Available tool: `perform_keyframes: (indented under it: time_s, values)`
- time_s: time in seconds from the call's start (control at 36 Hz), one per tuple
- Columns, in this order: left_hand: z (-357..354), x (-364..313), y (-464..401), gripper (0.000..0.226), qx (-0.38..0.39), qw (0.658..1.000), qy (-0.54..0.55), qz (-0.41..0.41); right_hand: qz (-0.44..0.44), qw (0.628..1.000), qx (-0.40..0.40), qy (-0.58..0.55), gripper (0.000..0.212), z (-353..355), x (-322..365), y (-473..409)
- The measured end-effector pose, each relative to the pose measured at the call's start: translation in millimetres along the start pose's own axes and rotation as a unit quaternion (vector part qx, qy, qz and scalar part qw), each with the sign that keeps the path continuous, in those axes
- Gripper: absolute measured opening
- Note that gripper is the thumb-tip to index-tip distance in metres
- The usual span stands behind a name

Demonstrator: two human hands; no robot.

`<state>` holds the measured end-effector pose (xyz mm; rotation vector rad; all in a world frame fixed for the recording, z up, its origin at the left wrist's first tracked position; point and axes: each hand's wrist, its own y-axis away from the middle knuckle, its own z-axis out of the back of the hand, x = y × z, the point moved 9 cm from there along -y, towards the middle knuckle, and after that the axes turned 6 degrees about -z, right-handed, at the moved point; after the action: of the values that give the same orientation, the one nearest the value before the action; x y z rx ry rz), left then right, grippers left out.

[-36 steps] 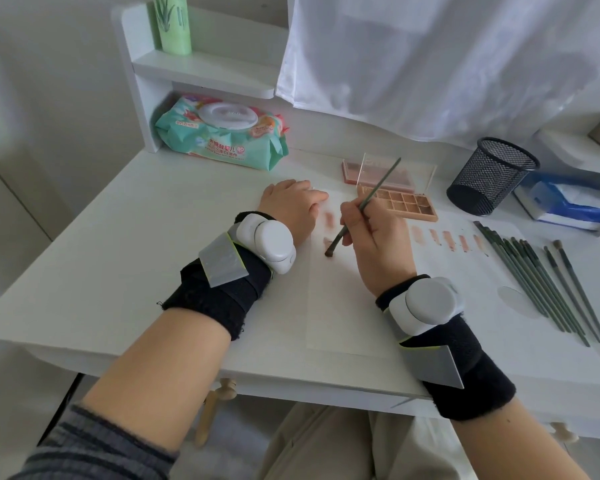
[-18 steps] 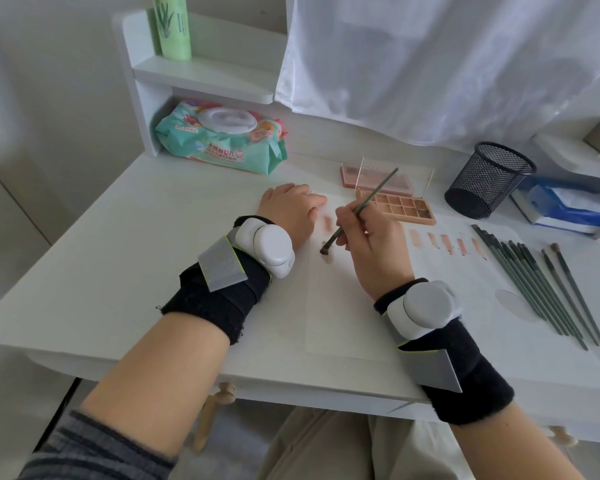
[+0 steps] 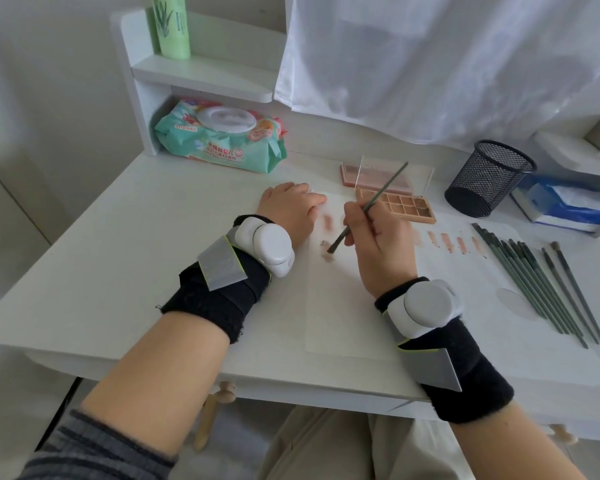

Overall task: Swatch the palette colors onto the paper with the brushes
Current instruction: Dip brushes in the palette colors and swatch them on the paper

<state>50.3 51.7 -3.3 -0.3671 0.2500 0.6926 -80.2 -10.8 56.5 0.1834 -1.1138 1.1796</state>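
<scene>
The right hand pinched a thin dark-green brush in its fingers, tip on the white paper sheet; the left hand pressed flat, fingers relaxed, on the paper's far-left corner.

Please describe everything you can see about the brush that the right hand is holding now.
The brush is thin, with a long dark grey-green handle and a small dark tip. The right hand pinches it near the lower part of the handle. It is tilted, its free end pointing up and away toward the palette. Its tip points down and left, at or just over a pinkish-brown swatch on the white paper; whether it touches cannot be told.
</scene>
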Motion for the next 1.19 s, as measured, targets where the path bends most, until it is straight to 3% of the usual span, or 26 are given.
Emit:
perform_keyframes:
  time_s: [0.08,0.22,0.33,0.56,0.78,1.06,1.19]
  values:
    - [-0.5,0.3,0.2,0.039,0.000,1.000,0.000,0.002,-0.005,1.000,0.018,-0.007,0.024,-5.3,-1.0,-0.9]
    - [0.5,-1.2,0.3,0.037,-0.001,1.000,-0.001,0.001,-0.005,0.999,0.040,0.013,0.028,-9.9,-4.4,-0.3]
    - [0.5,-0.6,0.9,0.036,-0.001,1.000,0.002,0.003,-0.003,1.000,0.012,-0.004,0.035,-2.7,-1.2,1.3]
    - [0.6,-0.9,0.6,0.036,-0.003,1.000,0.000,0.001,-0.025,0.999,0.038,0.013,0.027,-7.9,-7.0,-0.9]
    - [-0.1,-1.0,0.5,0.038,-0.003,1.000,-0.003,0.002,-0.024,0.999,-0.023,-0.001,0.034,3.9,-7.4,-2.6]
    - [0.7,-2.2,1.7,0.036,-0.009,1.000,-0.004,-0.002,-0.002,1.000,-0.026,0.003,0.036,6.8,-1.8,0.0]
    - [0.9,-1.8,2.1,0.037,-0.009,1.000,-0.003,-0.004,0.004,1.000,-0.012,0.009,0.027,3.2,-1.3,0.6]
